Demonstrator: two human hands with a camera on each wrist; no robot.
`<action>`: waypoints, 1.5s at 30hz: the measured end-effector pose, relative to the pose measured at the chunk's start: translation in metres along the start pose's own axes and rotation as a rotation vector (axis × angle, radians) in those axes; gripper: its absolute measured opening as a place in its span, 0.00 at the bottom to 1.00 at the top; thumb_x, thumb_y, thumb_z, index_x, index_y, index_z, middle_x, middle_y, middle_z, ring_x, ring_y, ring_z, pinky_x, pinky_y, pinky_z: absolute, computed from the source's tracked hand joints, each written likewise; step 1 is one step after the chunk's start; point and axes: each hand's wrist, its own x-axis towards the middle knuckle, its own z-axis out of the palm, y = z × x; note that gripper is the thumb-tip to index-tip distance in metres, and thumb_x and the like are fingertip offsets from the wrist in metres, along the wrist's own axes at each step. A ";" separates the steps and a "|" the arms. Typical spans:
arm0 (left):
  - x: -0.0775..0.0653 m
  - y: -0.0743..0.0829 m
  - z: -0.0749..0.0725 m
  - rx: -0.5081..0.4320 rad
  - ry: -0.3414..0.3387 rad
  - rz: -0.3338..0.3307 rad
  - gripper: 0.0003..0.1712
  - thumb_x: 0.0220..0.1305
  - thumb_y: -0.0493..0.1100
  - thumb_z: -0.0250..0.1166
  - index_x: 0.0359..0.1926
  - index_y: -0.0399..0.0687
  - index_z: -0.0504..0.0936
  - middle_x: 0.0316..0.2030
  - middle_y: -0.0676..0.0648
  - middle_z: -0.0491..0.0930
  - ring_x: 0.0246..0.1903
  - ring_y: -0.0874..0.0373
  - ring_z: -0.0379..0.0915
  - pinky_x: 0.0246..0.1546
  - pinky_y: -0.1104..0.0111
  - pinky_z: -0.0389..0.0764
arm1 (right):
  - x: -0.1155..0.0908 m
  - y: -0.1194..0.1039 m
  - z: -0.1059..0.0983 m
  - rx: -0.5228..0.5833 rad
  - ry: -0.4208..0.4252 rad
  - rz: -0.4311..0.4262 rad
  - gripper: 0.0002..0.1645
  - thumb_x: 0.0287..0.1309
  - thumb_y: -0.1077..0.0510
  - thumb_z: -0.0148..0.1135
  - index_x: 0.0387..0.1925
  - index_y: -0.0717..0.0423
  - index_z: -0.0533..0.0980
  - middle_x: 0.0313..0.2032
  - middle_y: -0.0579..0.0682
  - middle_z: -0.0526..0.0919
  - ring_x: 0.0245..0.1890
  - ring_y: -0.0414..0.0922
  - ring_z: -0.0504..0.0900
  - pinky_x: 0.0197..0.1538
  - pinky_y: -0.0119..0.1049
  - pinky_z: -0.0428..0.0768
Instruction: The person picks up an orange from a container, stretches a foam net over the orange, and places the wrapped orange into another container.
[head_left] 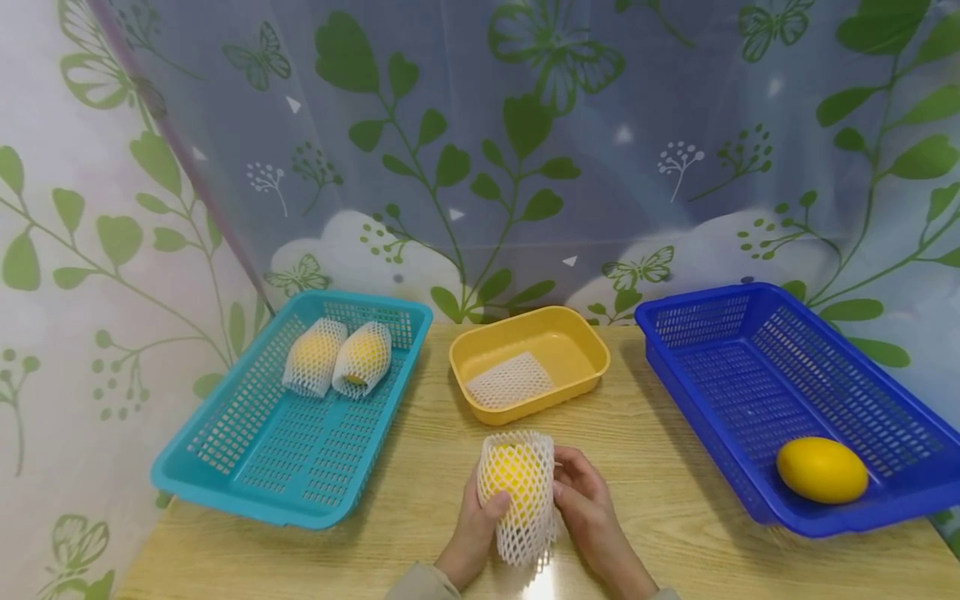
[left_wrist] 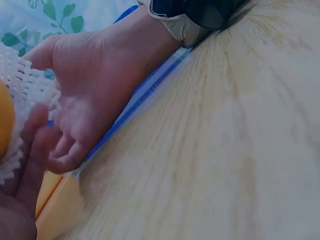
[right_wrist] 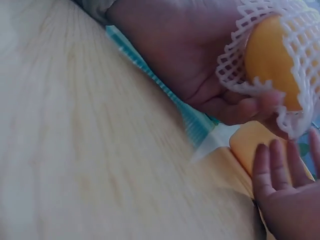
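Observation:
A yellow mango (head_left: pixel 517 475) in a white foam net sleeve (head_left: pixel 527 542) is upright between both hands, low in the middle of the head view. My left hand (head_left: pixel 480 508) grips the sleeved mango from its left side, thumb across the front. At the other side, my right hand (head_left: pixel 588 492) has its fingertips right at the sleeve's edge. Seen from the right wrist, the right hand (right_wrist: pixel 295 200) has extended fingers, and the sleeve gapes around the bare mango (right_wrist: pixel 270 60). The left wrist view catches the right hand (left_wrist: pixel 95 75) with its thumb near the netting.
A teal basket (head_left: pixel 300 512) on the left has two sleeved mangoes (head_left: pixel 315 354). Beyond the hands stands a yellow tray (head_left: pixel 577 358) with flat foam netting (head_left: pixel 510 379). The blue basket (head_left: pixel 705 425) on the right contains one bare mango (head_left: pixel 821 471). A printed curtain (head_left: pixel 525 167) hangs behind.

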 end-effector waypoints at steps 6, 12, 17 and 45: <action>0.001 0.002 0.000 0.013 -0.024 0.012 0.37 0.67 0.57 0.56 0.63 0.30 0.65 0.48 0.44 0.77 0.47 0.56 0.76 0.54 0.68 0.75 | 0.000 -0.004 -0.002 0.040 -0.039 0.102 0.21 0.68 0.69 0.43 0.58 0.58 0.74 0.51 0.50 0.79 0.52 0.43 0.76 0.56 0.36 0.76; 0.003 -0.001 0.000 0.091 -0.011 0.081 0.35 0.72 0.62 0.50 0.57 0.32 0.72 0.44 0.44 0.80 0.45 0.56 0.78 0.51 0.67 0.78 | -0.001 -0.005 -0.001 0.099 -0.023 0.116 0.22 0.67 0.70 0.43 0.57 0.57 0.73 0.50 0.50 0.77 0.50 0.42 0.75 0.53 0.35 0.77; 0.003 -0.001 -0.001 0.104 -0.014 0.077 0.40 0.71 0.66 0.47 0.57 0.31 0.73 0.44 0.43 0.80 0.44 0.55 0.78 0.52 0.67 0.76 | 0.000 -0.006 -0.001 0.142 -0.061 0.114 0.23 0.68 0.69 0.40 0.59 0.57 0.73 0.52 0.50 0.77 0.52 0.42 0.75 0.55 0.36 0.77; 0.009 0.000 0.004 0.019 0.196 0.195 0.18 0.69 0.32 0.58 0.56 0.30 0.67 0.53 0.37 0.72 0.52 0.53 0.73 0.54 0.68 0.75 | 0.001 -0.008 -0.005 0.294 0.083 0.059 0.26 0.67 0.73 0.33 0.55 0.60 0.74 0.49 0.51 0.75 0.46 0.44 0.77 0.48 0.34 0.79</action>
